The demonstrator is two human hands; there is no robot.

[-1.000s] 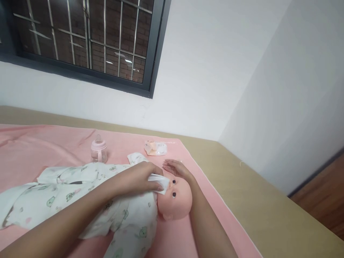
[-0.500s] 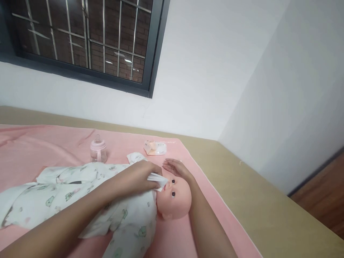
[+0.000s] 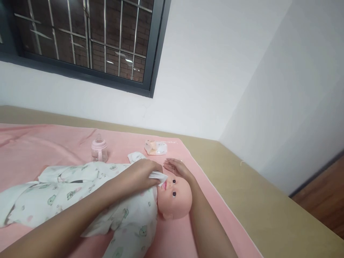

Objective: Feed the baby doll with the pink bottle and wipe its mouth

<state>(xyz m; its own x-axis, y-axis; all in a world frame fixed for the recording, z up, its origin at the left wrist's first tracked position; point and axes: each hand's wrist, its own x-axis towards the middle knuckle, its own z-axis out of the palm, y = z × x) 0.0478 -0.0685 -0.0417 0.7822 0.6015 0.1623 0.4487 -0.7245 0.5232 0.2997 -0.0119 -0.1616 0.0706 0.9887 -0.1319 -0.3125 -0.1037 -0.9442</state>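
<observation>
A baby doll (image 3: pixel 176 197) in a white printed romper (image 3: pixel 80 195) lies on its back on a pink blanket (image 3: pixel 40 147), head to the right. My left hand (image 3: pixel 143 175) is closed on a folded white wipe (image 3: pixel 160 177), which rests against the doll's cheek beside the mouth. My right hand (image 3: pixel 176 167) lies flat and open along the top of the doll's head, fingers together and pointing left.
A pink baby bottle (image 3: pixel 99 149) stands behind the doll. A crumpled white cloth (image 3: pixel 135 157) and a pack of wipes (image 3: pixel 155 147) lie farther right. The blanket covers a tan mattress (image 3: pixel 268 208) set in a white-walled corner under a barred window (image 3: pixel 80 39).
My left hand has drawn the wipe back from over the doll's face toward the cheek, uncovering the mouth. My right hand has stayed on the head.
</observation>
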